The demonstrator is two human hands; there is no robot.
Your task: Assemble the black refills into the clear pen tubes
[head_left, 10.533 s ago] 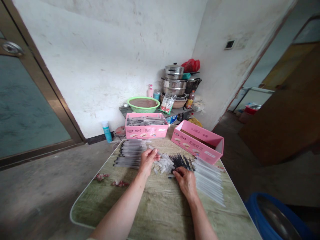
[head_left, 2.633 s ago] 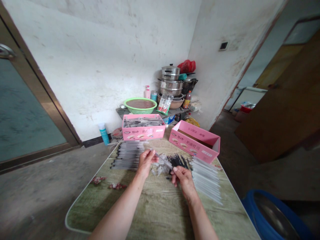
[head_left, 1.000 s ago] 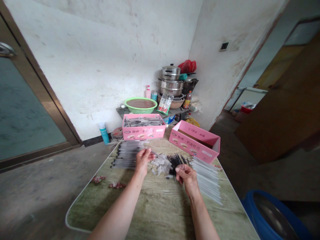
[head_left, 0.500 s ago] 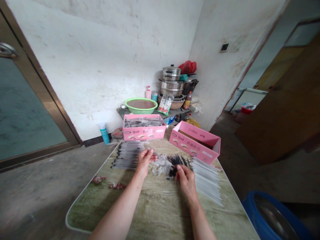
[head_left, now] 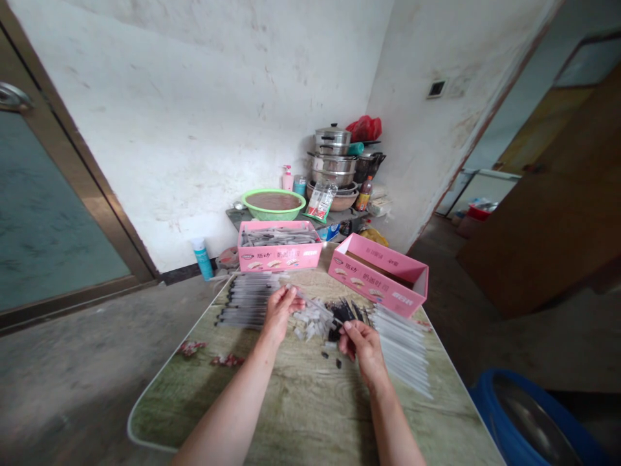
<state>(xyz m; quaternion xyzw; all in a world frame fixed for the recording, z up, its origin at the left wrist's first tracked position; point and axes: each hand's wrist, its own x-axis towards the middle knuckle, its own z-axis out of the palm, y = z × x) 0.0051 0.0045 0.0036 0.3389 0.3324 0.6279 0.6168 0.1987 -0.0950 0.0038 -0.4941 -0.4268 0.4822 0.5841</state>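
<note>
My left hand (head_left: 280, 310) is closed on one end of a thin translucent plastic tube (head_left: 317, 305), like a pen barrel. The tube slants down to my right hand (head_left: 363, 346), whose fingers pinch at its other end; any small part between them is hidden. Beneath the tube lie a heap of short whitish pieces (head_left: 301, 321) and a pile of black pieces (head_left: 345, 309). Two dark bits (head_left: 338, 364) lie nearer me. Left of my left hand is a row of tubes with dark ends (head_left: 246, 299). Plain clear tubes (head_left: 402, 353) are spread beside my right hand.
At the table's far side stand a pink box filled with tubes (head_left: 280, 257) and a second pink box (head_left: 373, 281). Behind them are a green basin (head_left: 247, 202), stacked pots (head_left: 334, 167) and bottles. A blue tub (head_left: 485, 395) sits on the floor at right.
My right hand has shifted slightly, its fingers now at the tube's end. Two dark bits now show on the table near it. My left hand has stayed almost still.
</note>
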